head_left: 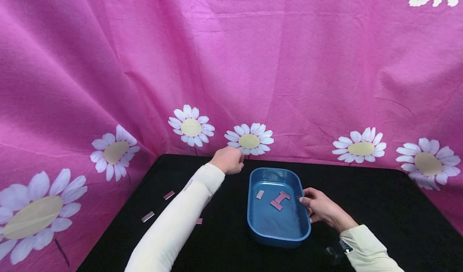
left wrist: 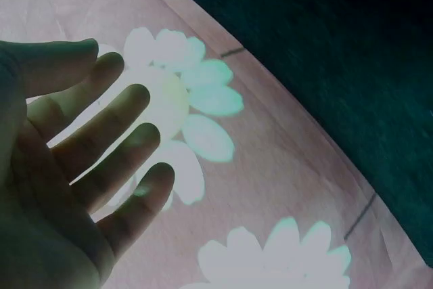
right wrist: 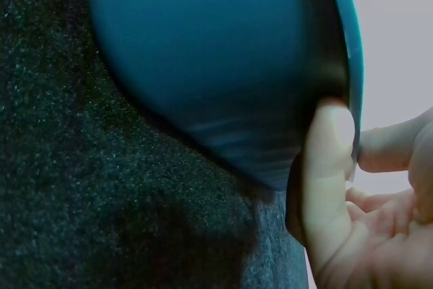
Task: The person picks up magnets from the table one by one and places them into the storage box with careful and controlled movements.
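Observation:
My right hand [head_left: 323,207] grips the right rim of a blue rectangular tub [head_left: 267,225], which stands on the black table. In the right wrist view, thumb and fingers pinch the tub's wall [right wrist: 216,52] from its two sides. Inside the tub lie a pale pink small block [head_left: 260,194] and darker pink blocks [head_left: 280,201] set together in an I shape. My left hand [head_left: 228,160] is over the table's back edge, left of the tub. Its fingers [left wrist: 132,147] are loosely bent and hold nothing, as the left wrist view shows.
Left of my left forearm lie a dark pink block [head_left: 169,195] and a pale block [head_left: 147,216]. Another pink block [head_left: 199,221] shows partly from behind the forearm. A pink cloth [head_left: 311,83] with daisies hangs behind the black table [head_left: 383,199].

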Demonstrator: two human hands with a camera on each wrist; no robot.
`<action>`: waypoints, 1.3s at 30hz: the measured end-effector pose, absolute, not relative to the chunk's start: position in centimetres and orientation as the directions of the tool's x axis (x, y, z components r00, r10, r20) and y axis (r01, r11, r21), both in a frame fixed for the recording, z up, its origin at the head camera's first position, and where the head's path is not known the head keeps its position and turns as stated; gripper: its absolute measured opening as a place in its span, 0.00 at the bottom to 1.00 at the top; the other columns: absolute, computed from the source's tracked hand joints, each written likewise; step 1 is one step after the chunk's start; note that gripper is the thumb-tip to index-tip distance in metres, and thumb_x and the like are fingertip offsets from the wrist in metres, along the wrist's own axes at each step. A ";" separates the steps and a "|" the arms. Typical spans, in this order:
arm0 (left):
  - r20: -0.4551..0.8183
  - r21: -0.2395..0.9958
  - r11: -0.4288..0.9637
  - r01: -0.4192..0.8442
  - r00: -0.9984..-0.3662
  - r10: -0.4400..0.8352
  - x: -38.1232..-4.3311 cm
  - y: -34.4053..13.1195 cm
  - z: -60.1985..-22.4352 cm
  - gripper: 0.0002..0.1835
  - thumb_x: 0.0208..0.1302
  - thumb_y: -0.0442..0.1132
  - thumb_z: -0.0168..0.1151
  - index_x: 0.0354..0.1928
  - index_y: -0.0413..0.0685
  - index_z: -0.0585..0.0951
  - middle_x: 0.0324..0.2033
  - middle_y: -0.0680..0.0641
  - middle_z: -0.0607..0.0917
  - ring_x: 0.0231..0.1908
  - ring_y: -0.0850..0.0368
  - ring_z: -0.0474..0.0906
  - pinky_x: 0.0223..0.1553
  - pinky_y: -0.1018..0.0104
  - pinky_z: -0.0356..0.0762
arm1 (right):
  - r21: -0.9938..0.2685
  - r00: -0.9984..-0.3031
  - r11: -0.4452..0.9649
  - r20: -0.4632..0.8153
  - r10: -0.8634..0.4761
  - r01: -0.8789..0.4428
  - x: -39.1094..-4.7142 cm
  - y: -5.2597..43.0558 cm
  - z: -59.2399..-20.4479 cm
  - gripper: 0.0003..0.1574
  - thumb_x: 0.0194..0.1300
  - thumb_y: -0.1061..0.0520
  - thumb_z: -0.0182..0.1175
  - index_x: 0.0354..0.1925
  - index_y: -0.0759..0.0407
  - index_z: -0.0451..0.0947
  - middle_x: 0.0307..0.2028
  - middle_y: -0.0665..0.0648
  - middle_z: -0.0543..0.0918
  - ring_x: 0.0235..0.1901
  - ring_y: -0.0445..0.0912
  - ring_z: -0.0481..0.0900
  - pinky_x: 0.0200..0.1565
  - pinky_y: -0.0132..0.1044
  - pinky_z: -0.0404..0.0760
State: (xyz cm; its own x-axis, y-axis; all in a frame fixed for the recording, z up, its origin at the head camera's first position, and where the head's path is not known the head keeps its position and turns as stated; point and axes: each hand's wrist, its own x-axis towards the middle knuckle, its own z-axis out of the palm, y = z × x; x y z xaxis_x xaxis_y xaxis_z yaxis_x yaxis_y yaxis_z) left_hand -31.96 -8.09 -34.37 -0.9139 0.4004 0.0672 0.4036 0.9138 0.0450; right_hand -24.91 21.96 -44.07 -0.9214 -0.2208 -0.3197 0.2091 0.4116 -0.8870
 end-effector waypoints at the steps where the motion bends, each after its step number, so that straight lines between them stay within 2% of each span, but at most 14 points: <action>1: 0.075 0.049 0.912 0.408 -0.912 0.404 -31.9 -8.6 -34.3 0.08 0.65 0.44 0.62 0.33 0.50 0.87 0.28 0.52 0.86 0.32 0.58 0.78 0.37 0.57 0.82 | -0.889 -0.921 0.409 -0.318 -0.227 0.206 -24.9 21.9 -44.1 0.26 0.76 0.59 0.44 0.66 0.70 0.56 0.28 0.53 0.72 0.24 0.42 0.74 0.26 0.33 0.80; 9: 0.129 0.044 0.892 0.450 -0.888 0.442 -31.2 -12.3 -34.7 0.08 0.63 0.40 0.62 0.27 0.50 0.86 0.23 0.53 0.84 0.26 0.60 0.74 0.30 0.60 0.80 | -0.882 -0.923 0.419 -0.324 -0.208 0.216 -25.0 21.9 -44.1 0.25 0.76 0.59 0.44 0.66 0.69 0.57 0.27 0.53 0.71 0.24 0.43 0.74 0.26 0.33 0.80; 18: 0.065 0.045 0.895 0.444 -0.895 0.441 -30.0 -15.7 -36.5 0.05 0.65 0.39 0.64 0.34 0.49 0.87 0.29 0.51 0.87 0.28 0.60 0.79 0.38 0.61 0.83 | -0.897 -0.920 0.394 -0.310 -0.238 0.201 -25.0 21.9 -44.4 0.24 0.76 0.60 0.43 0.64 0.71 0.57 0.29 0.53 0.72 0.25 0.43 0.74 0.27 0.35 0.82; 24: 0.040 0.050 0.908 0.415 -0.910 0.413 -29.1 -17.9 -37.6 0.04 0.64 0.38 0.64 0.34 0.49 0.87 0.32 0.50 0.87 0.33 0.57 0.81 0.41 0.59 0.83 | -0.898 -0.920 0.389 -0.312 -0.235 0.206 -25.0 22.0 -44.3 0.24 0.76 0.60 0.43 0.65 0.71 0.57 0.29 0.53 0.72 0.25 0.43 0.73 0.28 0.36 0.82; 33: 0.031 0.087 0.922 0.378 -0.926 0.377 -28.0 -20.7 -40.5 0.03 0.61 0.37 0.65 0.31 0.48 0.86 0.29 0.50 0.86 0.29 0.60 0.78 0.36 0.59 0.81 | -0.899 -0.923 0.391 -0.305 -0.235 0.198 -25.0 22.2 -44.3 0.25 0.76 0.59 0.43 0.65 0.71 0.57 0.27 0.52 0.71 0.24 0.42 0.73 0.26 0.33 0.80; 39: 0.003 0.144 0.930 0.338 -0.940 0.341 -27.4 -21.8 -42.3 0.03 0.61 0.37 0.65 0.31 0.48 0.86 0.30 0.50 0.85 0.29 0.59 0.76 0.36 0.57 0.79 | -0.904 -0.919 0.376 -0.310 -0.242 0.206 -24.9 22.0 -44.5 0.24 0.76 0.59 0.42 0.65 0.70 0.56 0.26 0.51 0.70 0.23 0.41 0.72 0.26 0.33 0.79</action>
